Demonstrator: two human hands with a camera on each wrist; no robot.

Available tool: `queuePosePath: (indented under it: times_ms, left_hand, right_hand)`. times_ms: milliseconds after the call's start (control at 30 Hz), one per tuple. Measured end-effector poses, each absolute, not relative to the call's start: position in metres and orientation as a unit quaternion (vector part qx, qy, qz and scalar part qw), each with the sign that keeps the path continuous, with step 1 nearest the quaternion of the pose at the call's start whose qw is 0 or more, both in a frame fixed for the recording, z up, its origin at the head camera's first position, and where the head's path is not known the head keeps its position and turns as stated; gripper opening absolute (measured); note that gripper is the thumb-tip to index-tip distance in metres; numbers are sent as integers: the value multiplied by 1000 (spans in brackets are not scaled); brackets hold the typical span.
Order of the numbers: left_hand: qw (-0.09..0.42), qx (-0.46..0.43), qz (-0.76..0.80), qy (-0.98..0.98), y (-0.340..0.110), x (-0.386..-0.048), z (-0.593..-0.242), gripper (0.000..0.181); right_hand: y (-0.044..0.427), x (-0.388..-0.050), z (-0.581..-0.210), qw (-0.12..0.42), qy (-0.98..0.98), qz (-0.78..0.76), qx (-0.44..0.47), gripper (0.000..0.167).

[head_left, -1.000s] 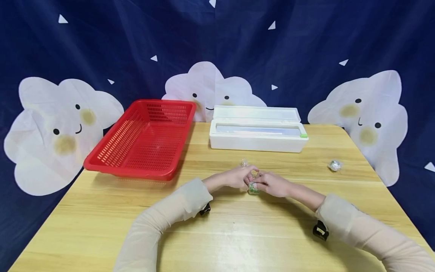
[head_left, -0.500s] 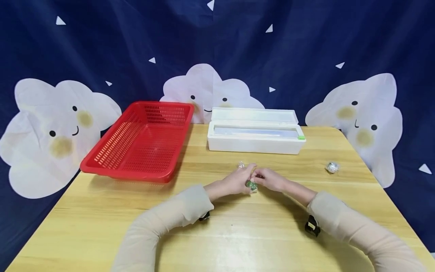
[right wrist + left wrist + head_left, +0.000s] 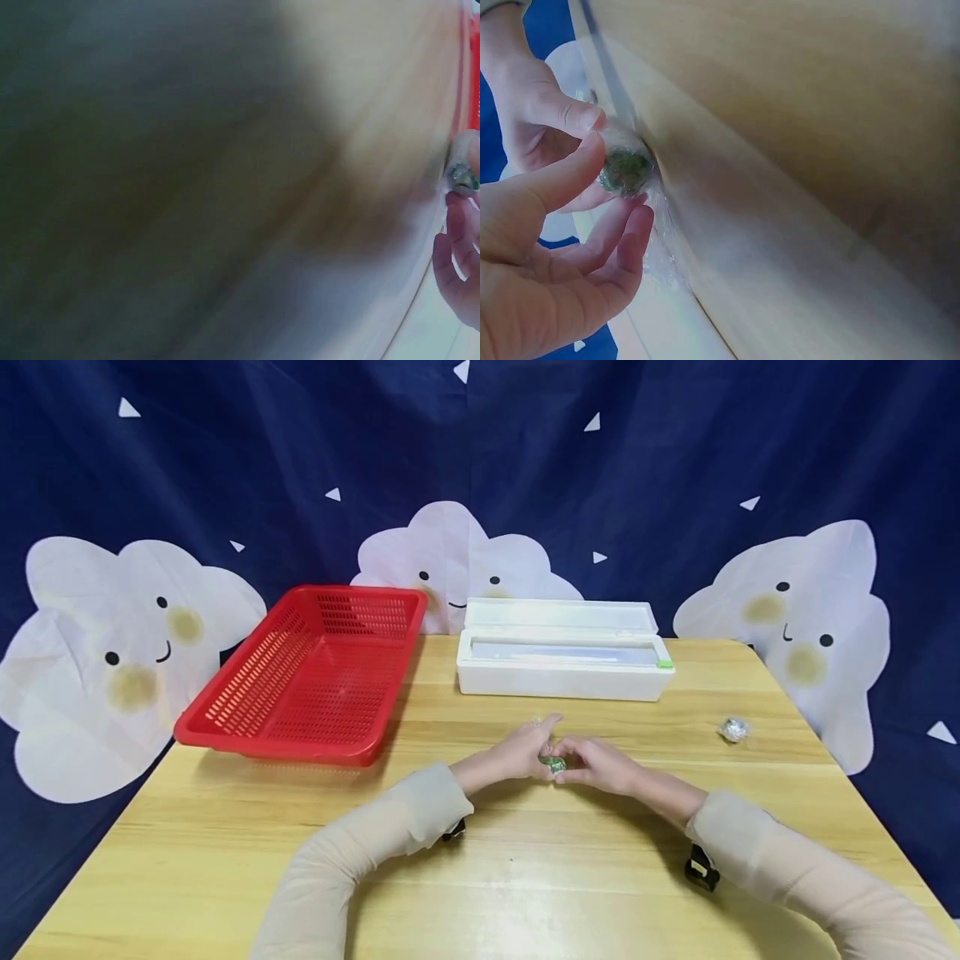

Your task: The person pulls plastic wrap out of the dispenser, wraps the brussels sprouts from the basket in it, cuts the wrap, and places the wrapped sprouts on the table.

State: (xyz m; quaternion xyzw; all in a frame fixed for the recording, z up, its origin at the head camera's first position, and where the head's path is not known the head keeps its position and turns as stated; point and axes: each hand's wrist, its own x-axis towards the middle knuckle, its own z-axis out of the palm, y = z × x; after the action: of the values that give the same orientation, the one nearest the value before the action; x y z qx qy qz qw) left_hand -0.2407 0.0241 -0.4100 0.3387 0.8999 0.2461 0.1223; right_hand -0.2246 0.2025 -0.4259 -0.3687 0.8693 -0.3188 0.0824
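Between both hands is a small round green thing (image 3: pixel 553 764) wrapped in clear plastic film; its kind is hard to tell. My left hand (image 3: pixel 517 756) pinches it between thumb and fingers, as the left wrist view shows with the green bundle (image 3: pixel 626 171) at the fingertips. From the other side my right hand (image 3: pixel 603 766) holds it, thumb and fingers curved round it. Loose clear film (image 3: pixel 664 240) trails off the bundle. At the edge of the right wrist view the wrapped bundle (image 3: pixel 463 178) shows only in part.
A red perforated basket (image 3: pixel 360 747) stands at the back left of the wooden table (image 3: pixel 540 893). At the back middle, a long white box (image 3: pixel 558 683) has its lid raised. A second film-wrapped bundle (image 3: pixel 733 729) lies at the right.
My right fingers have spread from a close pinch to a curved hold round the bundle. The left hand has shifted slightly, and less clear film shows behind it. Basket and box stay put.
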Motion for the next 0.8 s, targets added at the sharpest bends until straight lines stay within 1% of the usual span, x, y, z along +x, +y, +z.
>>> queuePosePath:
  times_ms: [100, 233, 400, 500, 667, 800]
  left_hand:
    - [153, 318, 280, 893, 22, -246, -409, 91]
    - [196, 292, 334, 875, 19, -253, -408, 92]
    - [217, 279, 372, 859, 15, -252, -407, 95]
    - [204, 275, 375, 862, 14, -248, -406, 95]
    - [172, 291, 348, 874, 9, -241, -406, 88]
    - [178, 308, 332, 874, 4, -236, -407, 78]
  right_hand:
    - [199, -228, -422, 99, 869, -324, -360, 21]
    - [197, -233, -418, 125, 864, -329, -359, 18]
    - [196, -239, -415, 129, 861, -313, -380, 17]
    - [196, -241, -415, 136, 859, -307, -386, 16]
    - [196, -241, -415, 161, 850, -310, -395, 14]
    - [195, -238, -415, 206, 841, -323, -381, 18]
